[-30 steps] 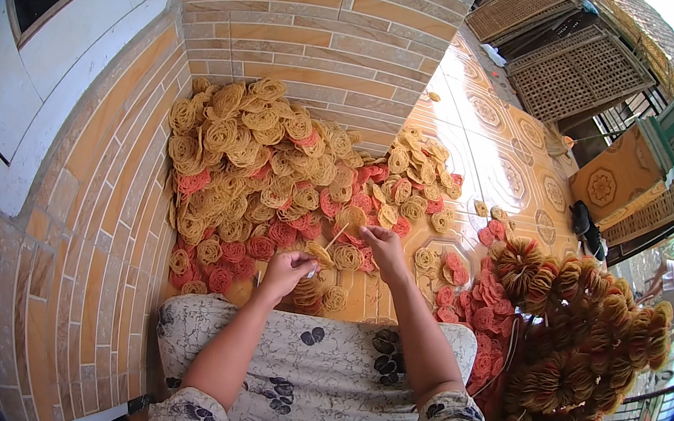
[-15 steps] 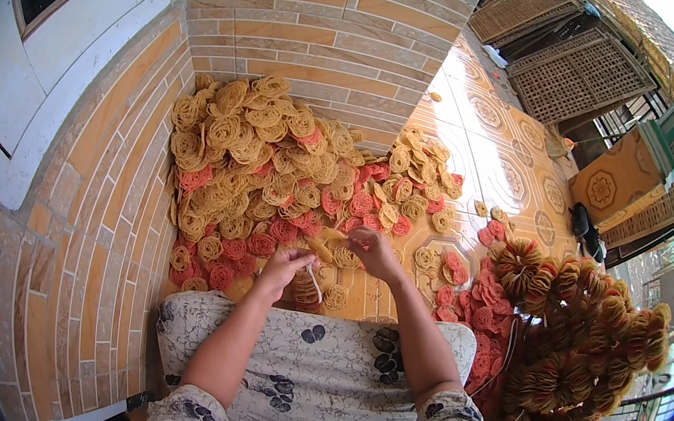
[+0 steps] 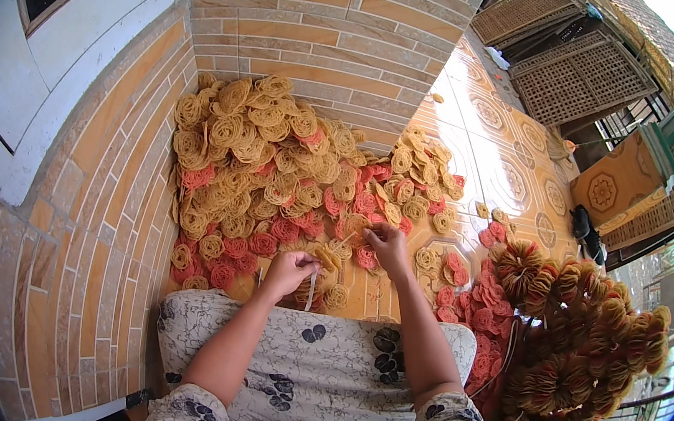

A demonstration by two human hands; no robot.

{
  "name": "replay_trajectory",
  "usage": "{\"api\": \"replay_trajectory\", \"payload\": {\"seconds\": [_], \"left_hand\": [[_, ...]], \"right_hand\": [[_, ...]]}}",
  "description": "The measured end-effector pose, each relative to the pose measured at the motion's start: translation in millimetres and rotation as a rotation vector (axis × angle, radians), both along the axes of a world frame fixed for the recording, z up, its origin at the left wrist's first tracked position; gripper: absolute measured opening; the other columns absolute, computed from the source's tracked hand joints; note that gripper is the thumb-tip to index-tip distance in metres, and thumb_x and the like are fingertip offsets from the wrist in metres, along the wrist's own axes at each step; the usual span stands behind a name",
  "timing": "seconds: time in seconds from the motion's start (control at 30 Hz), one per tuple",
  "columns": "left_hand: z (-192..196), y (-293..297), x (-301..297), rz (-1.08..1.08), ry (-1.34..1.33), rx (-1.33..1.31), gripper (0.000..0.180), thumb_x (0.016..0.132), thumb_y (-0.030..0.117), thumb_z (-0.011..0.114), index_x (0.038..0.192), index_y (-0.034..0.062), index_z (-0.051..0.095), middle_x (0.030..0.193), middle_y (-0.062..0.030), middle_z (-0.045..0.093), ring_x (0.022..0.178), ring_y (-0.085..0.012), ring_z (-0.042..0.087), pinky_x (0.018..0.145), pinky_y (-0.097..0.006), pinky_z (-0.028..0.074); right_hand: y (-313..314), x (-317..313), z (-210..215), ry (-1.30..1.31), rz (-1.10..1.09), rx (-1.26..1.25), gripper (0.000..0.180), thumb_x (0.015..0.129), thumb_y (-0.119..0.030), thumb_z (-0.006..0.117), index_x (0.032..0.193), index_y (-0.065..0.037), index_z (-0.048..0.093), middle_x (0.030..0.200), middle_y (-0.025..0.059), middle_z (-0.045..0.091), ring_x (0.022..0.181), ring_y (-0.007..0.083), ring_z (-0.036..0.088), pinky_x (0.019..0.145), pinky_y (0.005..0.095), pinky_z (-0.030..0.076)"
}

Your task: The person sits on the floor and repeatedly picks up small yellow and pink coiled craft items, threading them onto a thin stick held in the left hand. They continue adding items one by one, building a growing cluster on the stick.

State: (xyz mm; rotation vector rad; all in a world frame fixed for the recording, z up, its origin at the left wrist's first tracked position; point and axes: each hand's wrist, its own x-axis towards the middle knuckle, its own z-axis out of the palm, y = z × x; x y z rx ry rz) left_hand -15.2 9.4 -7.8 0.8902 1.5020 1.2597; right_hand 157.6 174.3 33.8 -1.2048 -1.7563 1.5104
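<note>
In my left hand (image 3: 291,272) the fingers pinch a small bunch of tan coiled noodle crackers (image 3: 326,257). A white string (image 3: 311,290) hangs below that hand. My right hand (image 3: 387,249) is slightly farther off to the right, its thumb and fingers closed at the edge of a thin, orange-tan coiled cracker (image 3: 351,227). That cracker is partly blended with those behind it. Just beyond both hands lies a large heap of tan crackers (image 3: 236,143), with pink crackers (image 3: 262,243) along its near side.
A brick-patterned wall (image 3: 310,18) backs the heap. To my right stand thick strung bunches of crackers (image 3: 581,350), beside loose pink crackers (image 3: 490,301). Woven racks (image 3: 581,76) and dark shoes (image 3: 587,233) are farther off on the patterned tile floor (image 3: 477,169).
My right hand has moved away from the left, a little right and farther out, with a cracker now at its fingertips. The left hand has shifted slightly right, still holding its crackers.
</note>
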Motion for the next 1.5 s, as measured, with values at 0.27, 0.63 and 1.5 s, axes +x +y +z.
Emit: {"api": "replay_trajectory", "payload": {"seconds": [0.27, 0.63, 1.5], "left_hand": [[3, 0, 0, 0.042, -0.147, -0.003, 0.015, 0.09, 0.007, 0.06, 0.099, -0.0048, 0.062, 0.091, -0.0068, 0.068, 0.085, -0.0123, 0.065, 0.077, -0.024, 0.049], [3, -3, -2, 0.028, -0.13, -0.028, 0.015, 0.091, 0.006, 0.059, 0.101, -0.0044, 0.061, 0.093, -0.0061, 0.067, 0.086, -0.0128, 0.064, 0.077, -0.024, 0.049], [12, -3, 8, -0.088, -0.008, -0.049, 0.016, 0.089, 0.008, 0.061, 0.1, -0.0031, 0.065, 0.089, -0.0068, 0.069, 0.083, -0.0111, 0.065, 0.075, -0.024, 0.049]], "right_hand": [[-18, 6, 18, -0.209, 0.469, 0.078, 0.033, 0.086, -0.033, 0.067, 0.095, -0.001, 0.064, 0.081, 0.0084, 0.068, 0.079, 0.0168, 0.064, 0.07, 0.0336, 0.05], [-14, 9, -26, -0.452, 0.231, 0.187, 0.03, 0.077, -0.021, 0.072, 0.093, 0.002, 0.061, 0.082, 0.0126, 0.066, 0.074, 0.0219, 0.063, 0.065, 0.0328, 0.048], [3, 47, -13, -0.949, 0.112, 0.589, 0.037, 0.076, -0.021, 0.074, 0.104, -0.001, 0.063, 0.098, 0.0158, 0.067, 0.093, 0.0312, 0.064, 0.087, 0.036, 0.049]]}}
